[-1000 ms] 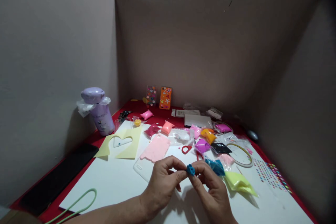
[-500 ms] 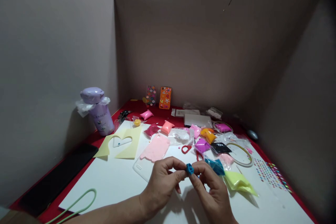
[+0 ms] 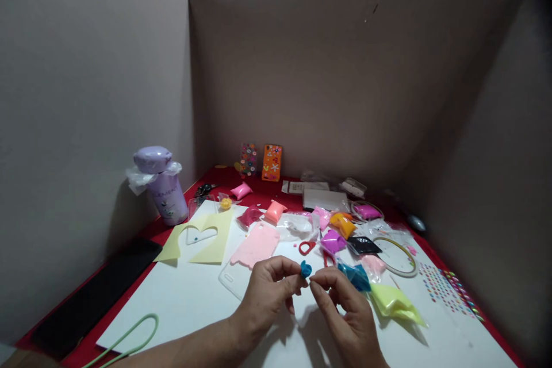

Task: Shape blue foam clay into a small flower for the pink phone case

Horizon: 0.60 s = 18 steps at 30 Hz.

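Note:
A small curled piece of blue clay (image 3: pixel 306 269) is pinched between the thumb and index finger of my left hand (image 3: pixel 269 299). Just to its right, my right hand (image 3: pixel 347 310) has its thumb and index finger pressed together, slightly apart from the clay; whatever they hold, if anything, is too small to make out. Behind my left hand lies a clear phone case (image 3: pixel 230 280), partly spread with pink clay (image 3: pixel 257 244). A blue clay packet (image 3: pixel 357 277) and a pale yellow one (image 3: pixel 395 303) rest beyond my right hand. Red-handled scissors (image 3: pixel 307 248) lie partly hidden behind the hands.
Several coloured clay packets, including an orange one (image 3: pixel 342 224), cover the back of the white board (image 3: pixel 172 299). An embroidery hoop (image 3: pixel 416 267) and a gem sticker sheet (image 3: pixel 444 287) lie right. A purple bottle (image 3: pixel 168 198) stands left; yellow paper (image 3: pixel 215 241) has a heart cutout.
My right fingers have come off the blue clay and sit a little to its right. The clay remains in my left hand, turned and more curled. The view has tilted slightly.

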Each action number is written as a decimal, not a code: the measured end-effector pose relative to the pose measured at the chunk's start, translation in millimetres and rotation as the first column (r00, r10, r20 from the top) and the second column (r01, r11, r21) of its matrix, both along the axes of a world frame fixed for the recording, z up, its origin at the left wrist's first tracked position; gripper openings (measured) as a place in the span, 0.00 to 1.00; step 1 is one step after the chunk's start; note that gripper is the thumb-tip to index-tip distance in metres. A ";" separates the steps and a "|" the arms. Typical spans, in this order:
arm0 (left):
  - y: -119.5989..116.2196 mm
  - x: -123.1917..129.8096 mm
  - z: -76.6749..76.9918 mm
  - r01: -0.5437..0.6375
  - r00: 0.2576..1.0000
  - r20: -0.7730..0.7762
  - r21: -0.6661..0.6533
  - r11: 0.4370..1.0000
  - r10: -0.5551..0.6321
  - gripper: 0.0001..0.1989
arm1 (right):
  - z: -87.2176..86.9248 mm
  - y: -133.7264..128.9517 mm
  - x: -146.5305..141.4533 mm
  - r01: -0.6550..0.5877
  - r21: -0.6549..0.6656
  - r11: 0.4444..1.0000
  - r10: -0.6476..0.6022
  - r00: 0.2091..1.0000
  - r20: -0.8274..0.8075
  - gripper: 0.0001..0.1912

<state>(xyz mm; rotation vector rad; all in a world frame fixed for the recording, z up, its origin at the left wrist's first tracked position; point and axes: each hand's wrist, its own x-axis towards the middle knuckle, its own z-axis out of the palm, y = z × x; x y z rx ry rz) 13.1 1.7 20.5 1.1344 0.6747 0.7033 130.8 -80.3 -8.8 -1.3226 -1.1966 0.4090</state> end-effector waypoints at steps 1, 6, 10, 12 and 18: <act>0.3 -0.1 0.2 -0.005 1.000 -0.004 0.001 1.000 0.005 0.12 | -0.5 0.3 0.4 0.004 -0.003 1.000 -0.004 1.000 0.007 0.08; 2.2 -1.5 -0.7 -0.016 0.999 -0.050 0.012 1.000 0.016 0.08 | -1.9 1.7 1.8 0.011 -0.019 1.000 -0.010 0.999 0.030 0.08; 3.6 -1.5 -3.2 -0.026 0.997 -0.067 0.026 0.999 0.028 0.06 | -3.4 2.1 3.0 0.007 -0.021 1.000 -0.006 0.998 0.063 0.08; 3.6 -1.3 -3.0 -0.021 0.997 -0.071 0.026 0.999 0.023 0.06 | -4.3 2.2 3.8 0.002 -0.030 1.000 0.000 0.996 0.085 0.09; 0.9 -2.6 3.9 -0.052 0.993 -0.100 0.059 0.997 0.058 0.09 | -4.5 2.4 5.6 0.002 -0.047 0.999 0.004 0.994 0.110 0.09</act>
